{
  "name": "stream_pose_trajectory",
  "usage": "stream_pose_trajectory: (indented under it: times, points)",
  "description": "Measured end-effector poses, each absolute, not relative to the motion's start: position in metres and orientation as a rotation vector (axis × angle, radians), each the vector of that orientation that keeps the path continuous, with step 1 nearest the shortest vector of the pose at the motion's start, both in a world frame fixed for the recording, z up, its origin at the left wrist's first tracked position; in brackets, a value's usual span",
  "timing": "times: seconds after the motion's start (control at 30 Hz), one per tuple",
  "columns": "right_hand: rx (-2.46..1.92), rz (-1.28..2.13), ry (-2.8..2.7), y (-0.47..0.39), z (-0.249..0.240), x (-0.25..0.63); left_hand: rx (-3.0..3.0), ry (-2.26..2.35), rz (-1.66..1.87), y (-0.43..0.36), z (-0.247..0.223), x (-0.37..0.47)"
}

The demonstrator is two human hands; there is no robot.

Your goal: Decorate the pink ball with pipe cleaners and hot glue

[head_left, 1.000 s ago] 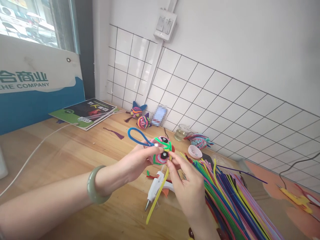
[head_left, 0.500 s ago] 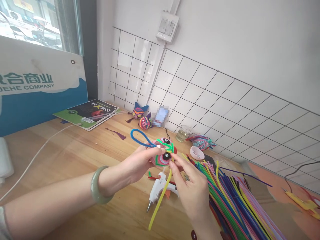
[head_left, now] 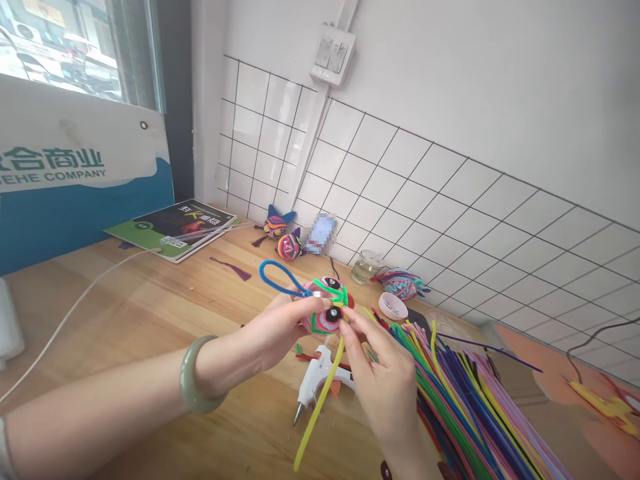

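My left hand [head_left: 283,319] is closed around a colourful pipe-cleaner ornament [head_left: 320,323] with black button-like eyes, pink and green strands and a blue loop [head_left: 265,277] standing out at its left. The left thumb presses on its face between the eyes. Pinched in my right hand [head_left: 385,367] is a yellow pipe cleaner [head_left: 320,407], whose upper end lies against the ornament while its long tail hangs down to the left. Beneath the hands a white glue gun [head_left: 313,377] lies on the table, its nozzle pointing down and left.
Many coloured pipe cleaners [head_left: 480,400] lie in a bundle at the right. Behind are two finished ornaments [head_left: 289,247], a phone [head_left: 321,233], a glass jar [head_left: 367,267], a pink dish [head_left: 393,306] and another woven ornament [head_left: 403,285]. Magazines [head_left: 185,227] and a tassel [head_left: 233,268] lie left.
Both hands keep nearly the same hold on the ornament. The yellow pipe cleaner's free end has shifted slightly down and left. The whole view has moved very slightly.
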State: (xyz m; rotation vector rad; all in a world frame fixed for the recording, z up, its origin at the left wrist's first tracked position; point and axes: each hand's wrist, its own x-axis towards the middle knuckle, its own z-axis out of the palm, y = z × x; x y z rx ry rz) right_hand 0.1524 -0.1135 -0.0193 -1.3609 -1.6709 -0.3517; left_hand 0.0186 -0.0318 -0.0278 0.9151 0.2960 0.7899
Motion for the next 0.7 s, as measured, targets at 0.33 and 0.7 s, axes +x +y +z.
stream_pose_trajectory:
  times: [0.33,0.7]
  points:
    - [-1.361,-0.393,-1.695,-0.1148,-0.0192,0.1525,0.928,0.299,0.793,-0.0320,-0.0263,0.0173]
    - [-1.316,-0.666,-1.802,-0.1155,-0.0197,0.1510,0.951,0.290,0.804,-0.0308,-0.0242,0.0165]
